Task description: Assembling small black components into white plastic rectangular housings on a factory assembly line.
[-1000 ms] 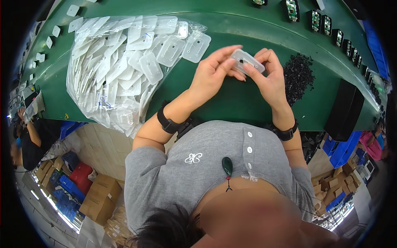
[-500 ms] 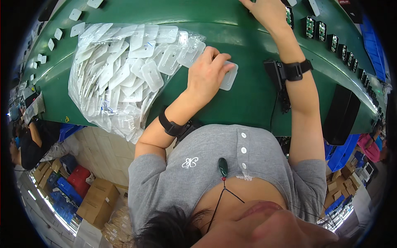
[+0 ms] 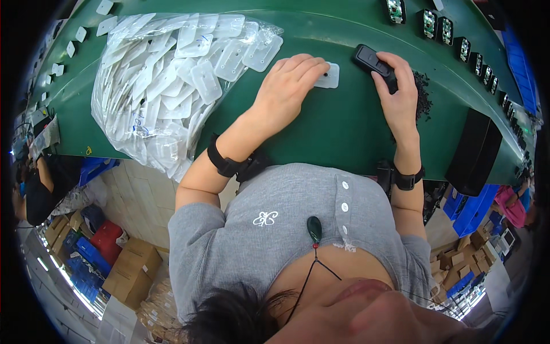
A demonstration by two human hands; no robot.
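My left hand (image 3: 291, 86) lies over the left end of a translucent white plastic plate (image 3: 329, 82) on the green table, its fingertips closed on the plate's edge. A small dark spot shows on the plate by the fingertips; what it is cannot be made out. To the right, my right hand (image 3: 398, 86) grips a black rectangular plastic case (image 3: 372, 59) between thumb and fingers. The case is tilted, a little above and apart from the plate. A large clear bag (image 3: 143, 97) full of similar white plates lies left of my left hand.
Small black parts (image 3: 423, 97) lie heaped behind my right hand. A row of black housings with green circuit boards (image 3: 428, 24) runs along the right side. A long black box (image 3: 474, 152) stands at the table's right front edge. Loose white plates (image 3: 107, 26) lie at far left.
My right hand has come back from the far side of the table with the black case in it. My left hand and the white plate have moved slightly farther from me.
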